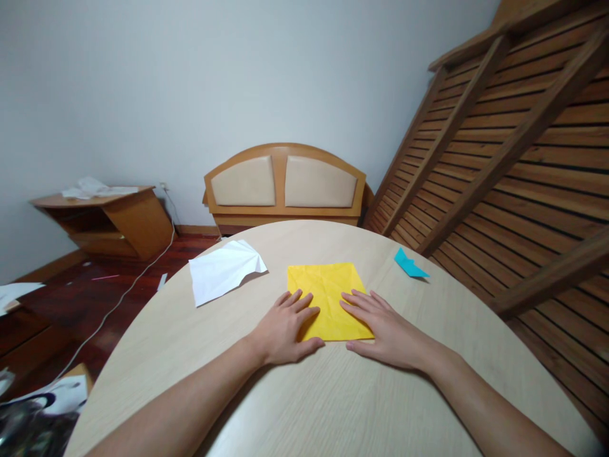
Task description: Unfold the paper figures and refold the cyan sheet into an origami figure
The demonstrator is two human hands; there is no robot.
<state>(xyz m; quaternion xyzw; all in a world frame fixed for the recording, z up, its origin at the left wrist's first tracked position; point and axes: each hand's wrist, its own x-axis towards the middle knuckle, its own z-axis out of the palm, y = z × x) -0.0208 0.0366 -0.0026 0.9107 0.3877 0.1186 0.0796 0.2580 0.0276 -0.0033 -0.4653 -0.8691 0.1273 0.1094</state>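
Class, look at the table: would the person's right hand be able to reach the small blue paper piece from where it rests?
Probably yes. The right hand lies flat on the yellow paper, and the blue paper piece sits beyond it to the right, with only bare table between.

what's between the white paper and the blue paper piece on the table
In the head view, the yellow paper lies between the white paper and the blue paper piece.
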